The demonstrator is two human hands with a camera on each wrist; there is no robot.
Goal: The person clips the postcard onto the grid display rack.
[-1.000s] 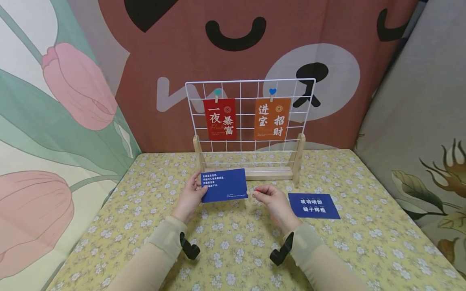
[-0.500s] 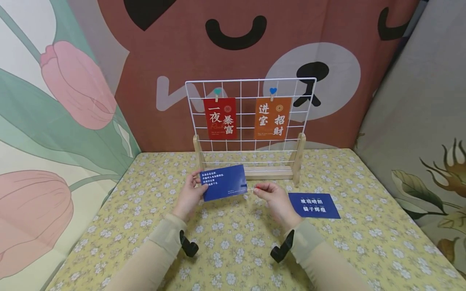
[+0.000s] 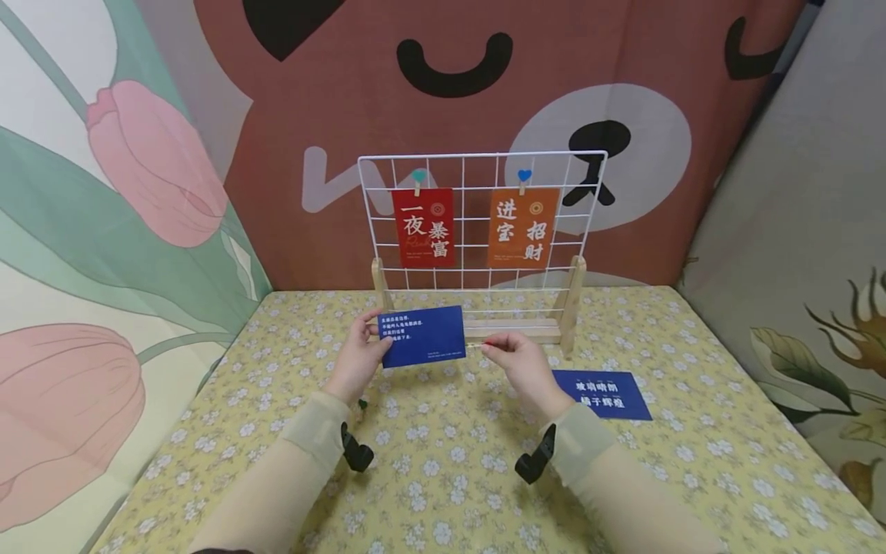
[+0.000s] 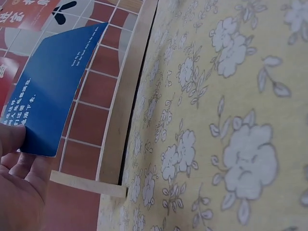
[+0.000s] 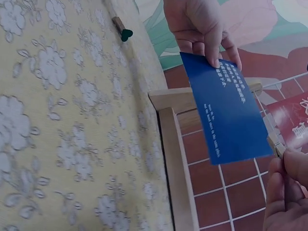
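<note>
My left hand (image 3: 358, 355) holds a blue card (image 3: 422, 335) with white writing by its left edge, thumb on the front face. Between thumb and fingers, my right hand (image 3: 519, 368) pinches a small wooden clothespin (image 5: 275, 145); a bit of red shows at its fingertips in the head view. The clothespin's tip is at the card's right edge; whether it touches, I cannot tell. Behind the card stands a white wire grid rack (image 3: 474, 223) on wooden feet. A red card (image 3: 424, 228) and an orange card (image 3: 522, 228) hang on it from heart clothespins.
A second blue card (image 3: 609, 394) lies on the flowered cloth (image 3: 443, 477), right of my right hand. Near my left wrist lies a clothespin with a green heart (image 5: 126, 35). Printed fabric (image 3: 457, 115) hangs behind the rack and at both sides.
Both hands have moved forward and up, bringing the held card nearer the rack. The card tilted, then came back nearly level. The green-heart clothespin has come into view beside my left wrist.
</note>
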